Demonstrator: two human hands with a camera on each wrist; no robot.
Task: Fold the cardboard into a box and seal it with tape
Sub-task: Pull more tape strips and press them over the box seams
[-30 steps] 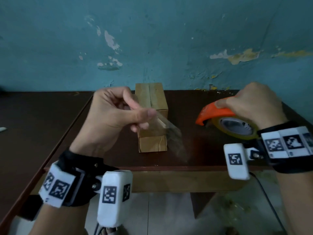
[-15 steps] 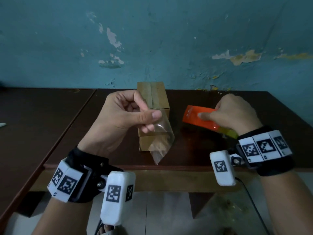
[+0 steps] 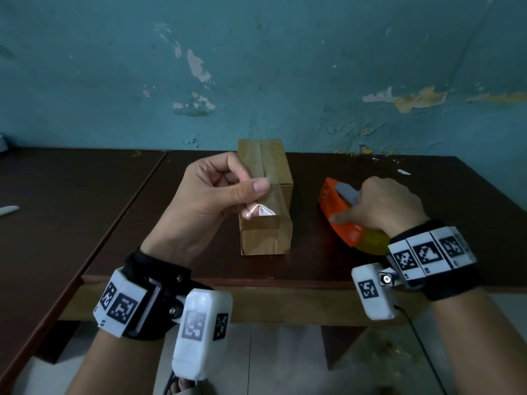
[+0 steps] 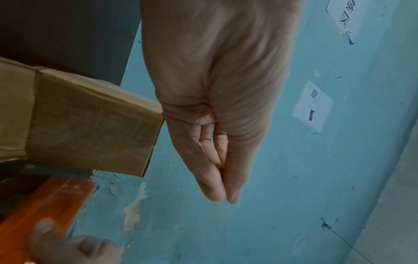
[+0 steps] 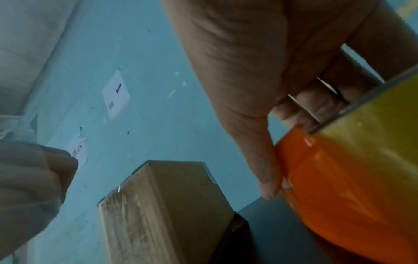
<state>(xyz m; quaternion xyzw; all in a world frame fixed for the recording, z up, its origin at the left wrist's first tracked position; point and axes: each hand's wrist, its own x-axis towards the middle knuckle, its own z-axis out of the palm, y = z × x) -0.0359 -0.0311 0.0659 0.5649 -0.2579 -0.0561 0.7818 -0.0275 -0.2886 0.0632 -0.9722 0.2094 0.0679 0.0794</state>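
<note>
Box: a closed brown cardboard box (image 3: 265, 195) lies lengthwise on the dark bench (image 3: 328, 269), its far end near the teal wall (image 3: 256, 67), clear tape glossy along the top seam.
Left hand: the left hand (image 3: 211, 201) is raised just left of the box, thumb and forefinger pinched on a strip of clear tape (image 3: 261, 210) that hangs crumpled over the box's near end; the other fingers are curled into the palm.
Right hand: the right hand (image 3: 382, 209) grips the orange tape dispenser (image 3: 338, 212), fingers curled round it, its yellowish roll at the wrist side; the dispenser is right of the box and apart from it.
Head view only: both wrist rigs with black-and-white markers, a 2nd dark bench (image 3: 57, 223) adjoining at left with a pale object (image 3: 8, 210) on it, flaked paint on the wall.
Left wrist view only: thumb and forefinger (image 4: 210, 178) pressed tip to tip; the tape between them cannot be made out; the box's far end (image 4: 90, 128) sits just left of the hand.
Right wrist view only: the thumb (image 5: 267, 171) pressed on the dispenser's orange shell (image 5: 339, 196); paper labels (image 5: 115, 92) stuck on a blue surface.
Obstruction: in the head view the left hand covers part of the box's left side; whether the dispenser rests on the bench cannot be told.
</note>
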